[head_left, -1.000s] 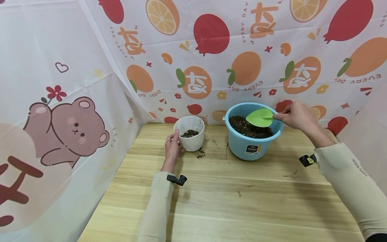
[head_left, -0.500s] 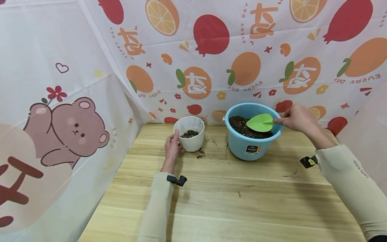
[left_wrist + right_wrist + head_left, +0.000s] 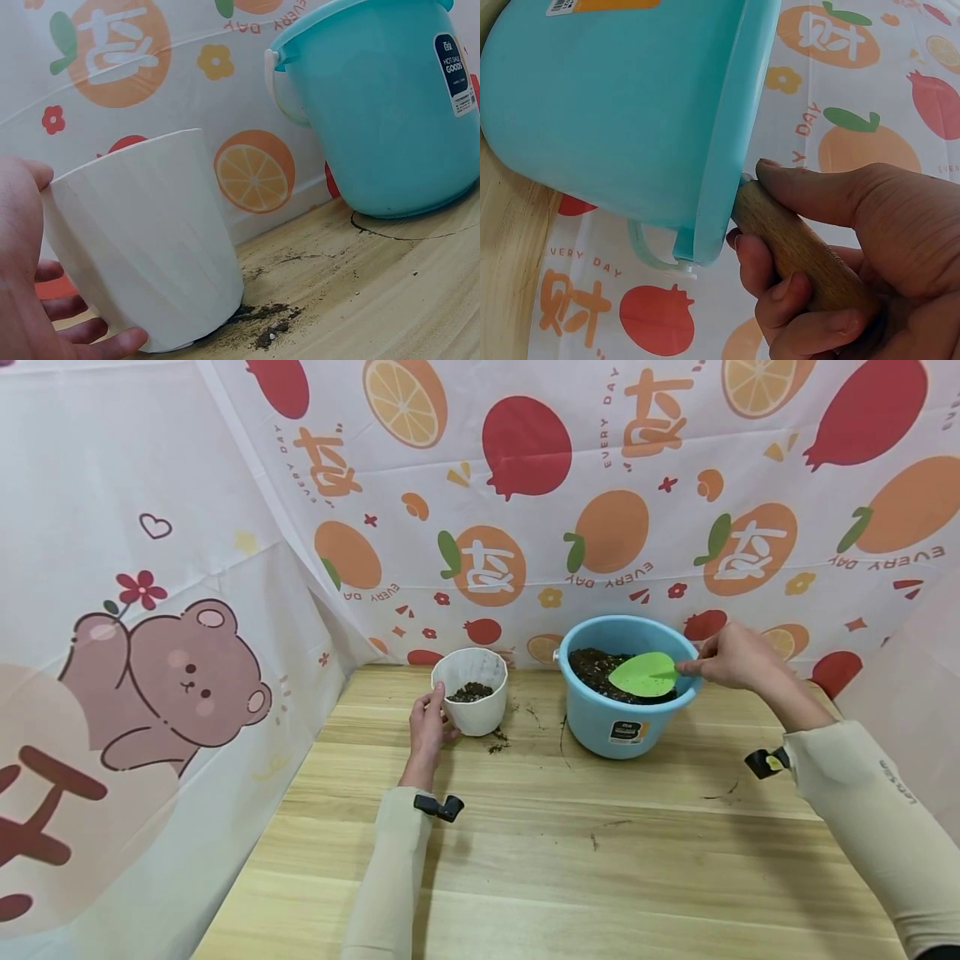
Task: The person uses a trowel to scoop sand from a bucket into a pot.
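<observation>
My left hand (image 3: 427, 727) holds the left side of a white flowerpot (image 3: 482, 716), with some dark soil (image 3: 471, 692) inside. In the left wrist view the thumb lies at the pot's rim and the fingers rest low on its wall. My right hand (image 3: 738, 657) grips the wooden handle (image 3: 802, 251) of a garden trowel. Its green blade (image 3: 643, 675) is tilted over the dark soil (image 3: 596, 670) inside a light blue bucket (image 3: 600, 722), its lower edge at the soil. In the right wrist view the bucket's wall hides the blade.
The wooden table (image 3: 525, 860) carries spilled soil crumbs (image 3: 498, 741) by the pot and thin dark strands near the bucket. Behind stands a fruit-printed cloth (image 3: 525, 543); a bear-printed cloth (image 3: 187, 693) hangs at the left. The bucket's pale handle (image 3: 285, 101) hangs at its side.
My right hand has lowered slightly, and the trowel blade has dropped from near the bucket's rim down to the soil. My left hand and the flowerpot have stayed in place.
</observation>
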`<state>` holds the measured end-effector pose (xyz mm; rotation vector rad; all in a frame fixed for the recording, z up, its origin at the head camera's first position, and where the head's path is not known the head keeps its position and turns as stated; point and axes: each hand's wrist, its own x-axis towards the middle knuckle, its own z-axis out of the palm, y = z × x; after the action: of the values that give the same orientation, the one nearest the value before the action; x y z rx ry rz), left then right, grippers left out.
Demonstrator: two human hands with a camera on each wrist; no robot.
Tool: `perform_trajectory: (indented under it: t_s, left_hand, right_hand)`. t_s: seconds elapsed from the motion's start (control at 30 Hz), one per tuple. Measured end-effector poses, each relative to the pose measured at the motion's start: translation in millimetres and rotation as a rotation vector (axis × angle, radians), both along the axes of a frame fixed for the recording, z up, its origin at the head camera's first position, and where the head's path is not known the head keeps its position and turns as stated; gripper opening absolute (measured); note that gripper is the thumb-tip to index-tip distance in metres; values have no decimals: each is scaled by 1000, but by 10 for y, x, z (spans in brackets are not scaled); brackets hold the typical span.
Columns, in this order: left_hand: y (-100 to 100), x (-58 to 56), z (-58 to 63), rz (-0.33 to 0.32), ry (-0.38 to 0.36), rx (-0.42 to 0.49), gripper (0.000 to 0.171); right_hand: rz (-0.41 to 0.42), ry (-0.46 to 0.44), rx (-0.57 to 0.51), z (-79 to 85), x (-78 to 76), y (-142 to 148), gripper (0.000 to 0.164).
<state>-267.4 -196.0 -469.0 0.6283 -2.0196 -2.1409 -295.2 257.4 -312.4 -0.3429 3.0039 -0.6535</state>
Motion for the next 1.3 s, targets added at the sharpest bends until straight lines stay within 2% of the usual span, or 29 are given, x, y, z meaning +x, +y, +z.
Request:
perform_trajectory:
  t_s: [0.43, 0.83, 1.3]
  left_hand:
    - [-2, 1, 7, 8, 11, 8, 73]
    - [3, 16, 21, 2, 8, 0, 73]
    - [-6, 6, 22, 1, 0, 6, 72]
  right_hand:
    - [41, -17, -7, 8, 13, -59, 36]
    - [41, -44, 14, -6, 6, -172, 42]
    - [38, -56, 5, -9, 23, -276, 40]
